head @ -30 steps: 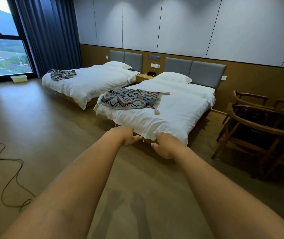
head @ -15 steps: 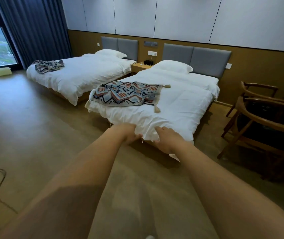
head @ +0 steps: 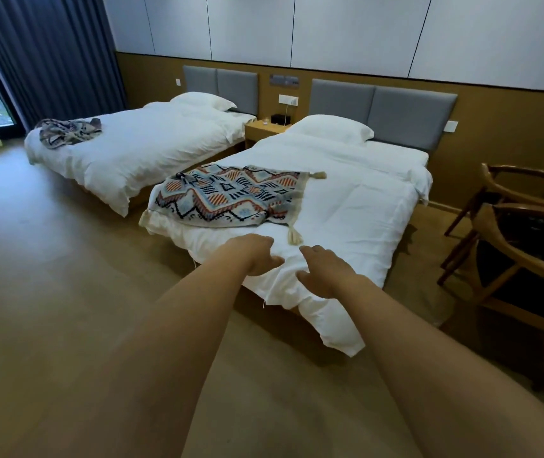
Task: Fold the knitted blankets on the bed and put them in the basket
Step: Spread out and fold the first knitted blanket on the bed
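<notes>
Nothing is folded yet: the patterned knitted blanket (head: 231, 196) lies spread on the near bed (head: 363, 209), the grey blanket (head: 69, 132) crumpled on the far bed (head: 164, 140). Your left hand (head: 257, 256) and right hand (head: 325, 269) hover loosely spread, seemingly empty; no basket shows.

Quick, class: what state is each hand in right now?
Left hand: open, holding nothing.
Right hand: open, holding nothing.

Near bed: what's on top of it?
White duvet, one pillow at the far end, and a patterned knitted blanket spread near the foot, tassels at its corners. What lies under duvet and blanket is hidden.
</notes>
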